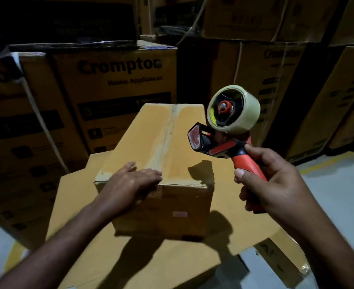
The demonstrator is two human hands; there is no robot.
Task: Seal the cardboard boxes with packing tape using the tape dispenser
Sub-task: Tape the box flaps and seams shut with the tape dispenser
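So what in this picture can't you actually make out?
Head view, the only one:
- Small box: its near top edge lies under the left hand; its far side faces away.
- Tape dispenser: the right hand covers most of the handle.
- Pink label on the box front: too small to read.
- Stacked cartons behind: fine print lost to darkness and blur.
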